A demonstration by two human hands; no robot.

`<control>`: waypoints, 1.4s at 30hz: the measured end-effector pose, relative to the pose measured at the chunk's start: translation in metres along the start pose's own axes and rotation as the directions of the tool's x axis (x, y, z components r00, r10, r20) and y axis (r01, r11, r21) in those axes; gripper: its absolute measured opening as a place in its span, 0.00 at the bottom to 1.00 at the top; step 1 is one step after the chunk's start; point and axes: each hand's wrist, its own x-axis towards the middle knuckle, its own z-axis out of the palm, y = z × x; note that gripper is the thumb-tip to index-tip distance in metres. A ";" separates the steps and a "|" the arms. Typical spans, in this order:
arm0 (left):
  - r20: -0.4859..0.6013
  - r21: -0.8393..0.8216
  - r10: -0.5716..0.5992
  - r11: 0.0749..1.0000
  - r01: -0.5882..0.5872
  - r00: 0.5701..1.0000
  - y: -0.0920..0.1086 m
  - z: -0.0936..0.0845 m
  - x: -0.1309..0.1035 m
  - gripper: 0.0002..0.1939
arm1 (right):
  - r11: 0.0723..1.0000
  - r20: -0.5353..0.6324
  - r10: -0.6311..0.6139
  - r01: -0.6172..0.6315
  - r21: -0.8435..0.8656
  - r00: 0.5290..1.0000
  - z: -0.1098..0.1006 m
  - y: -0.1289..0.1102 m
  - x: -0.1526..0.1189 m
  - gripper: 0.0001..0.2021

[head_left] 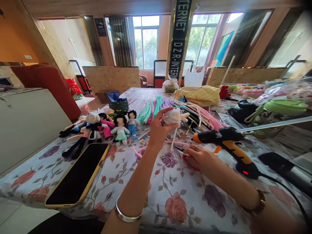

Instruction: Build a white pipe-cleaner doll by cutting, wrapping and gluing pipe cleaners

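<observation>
Raised over the middle of the table, my left hand (159,128) grips a small doll (172,116) by its white, fuzzy head. Its pale body points to the right, and a white strip (174,139) hangs down from it. Lower and to the right, my right hand (198,157) is closed on scissors (188,162) with red handles, their dark blades pointing left toward the strip. Just behind that hand stands a black and orange glue gun (230,143) with a clear glue stick in its back and a red light lit.
Finished dolls (120,128) lie in a group at the left, behind a phone (79,175) in a yellow case. Coloured pipe cleaners (156,109) are heaped at the back. A green-lidded container (284,109) stands at the right, and the glue gun's cord (285,182) runs along the right side.
</observation>
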 end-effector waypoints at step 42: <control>0.460 -0.111 -0.116 0.976 0.186 0.880 0.010 0.005 -0.008 0.21 | 0.996 -0.748 0.055 -0.094 -0.010 0.661 -0.049 -0.031 0.005 0.08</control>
